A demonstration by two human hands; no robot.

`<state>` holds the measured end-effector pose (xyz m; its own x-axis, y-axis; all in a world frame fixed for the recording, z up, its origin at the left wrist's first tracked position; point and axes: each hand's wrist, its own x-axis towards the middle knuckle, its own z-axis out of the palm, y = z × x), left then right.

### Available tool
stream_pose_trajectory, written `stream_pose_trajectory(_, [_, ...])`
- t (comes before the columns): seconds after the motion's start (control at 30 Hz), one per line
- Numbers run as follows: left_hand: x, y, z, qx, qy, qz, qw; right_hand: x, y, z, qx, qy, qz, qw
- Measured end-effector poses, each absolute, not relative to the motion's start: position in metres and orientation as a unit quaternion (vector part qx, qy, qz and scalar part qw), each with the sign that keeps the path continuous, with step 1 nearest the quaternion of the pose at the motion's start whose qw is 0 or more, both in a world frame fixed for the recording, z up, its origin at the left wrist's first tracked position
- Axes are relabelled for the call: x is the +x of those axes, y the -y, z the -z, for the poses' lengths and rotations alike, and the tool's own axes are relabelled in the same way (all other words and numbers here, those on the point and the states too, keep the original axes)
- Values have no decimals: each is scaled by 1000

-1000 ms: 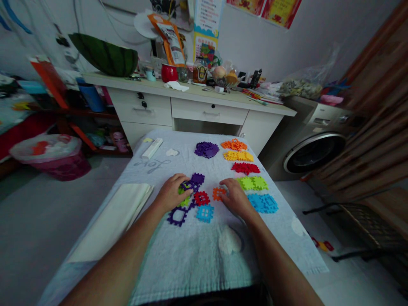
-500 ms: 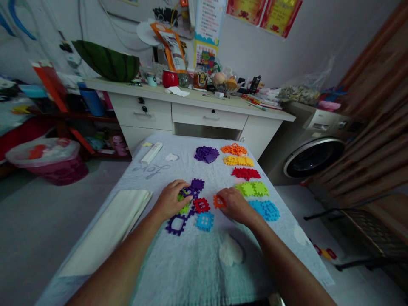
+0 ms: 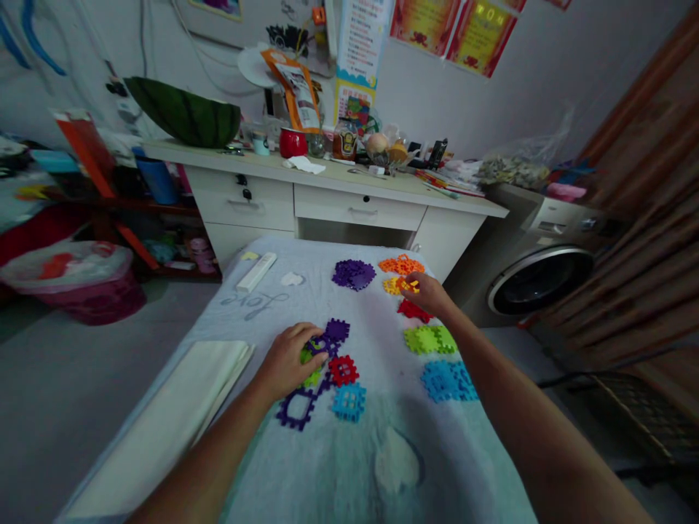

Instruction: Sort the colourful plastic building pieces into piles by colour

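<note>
Toothed plastic puzzle tiles lie on a light blue towel (image 3: 338, 451). My left hand (image 3: 288, 360) rests curled on a loose cluster of purple and green tiles (image 3: 322, 348), beside a red tile (image 3: 344, 370), a blue tile (image 3: 349, 401) and a purple frame tile (image 3: 295, 409). My right hand (image 3: 427, 292) reaches far over the sorted piles, fingers closed on an orange tile (image 3: 403, 284) above the yellow pile (image 3: 391, 286). Nearby lie the orange pile (image 3: 401, 265), purple pile (image 3: 354, 274), red pile (image 3: 411, 310), green pile (image 3: 430, 339) and blue pile (image 3: 448, 380).
A folded cream cloth (image 3: 164, 418) lies at the towel's left edge, a white bar (image 3: 256, 272) at its far left. Behind stand a cluttered white desk (image 3: 328, 196) with half a watermelon (image 3: 183, 113), a washing machine (image 3: 538, 255) at right and a pink bin (image 3: 70, 280) at left.
My right hand picked up the orange tile from beside the red one and carried it away toward the far orange and yellow piles. My left hand stayed on the cluster.
</note>
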<state>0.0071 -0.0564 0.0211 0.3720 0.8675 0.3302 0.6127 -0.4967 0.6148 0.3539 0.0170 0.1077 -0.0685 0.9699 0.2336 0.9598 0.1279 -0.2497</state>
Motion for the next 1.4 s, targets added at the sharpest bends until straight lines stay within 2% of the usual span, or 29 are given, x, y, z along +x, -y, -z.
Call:
stream_pose_trajectory(0.33, [6, 58, -21, 796, -473, -315, 211, 369, -114, -89, -748, 639, -4, 178])
stream_pose_trajectory(0.77, [8, 58, -22, 788, -476, -323, 219, 368, -158, -69, -776, 600, -14, 195])
stream_pose_trajectory(1.17, [7, 58, -24, 794, -469, -322, 216, 348, -101, -88, -689, 680, -6, 250])
stream_pose_trajectory(1.3, [8, 60, -27, 794, -463, -326, 221, 313, -51, -99, -631, 724, -90, 263])
stream_pose_trajectory(1.4, [8, 61, -29, 792, -463, -331, 220, 278, -9, -97, -555, 787, -171, 210])
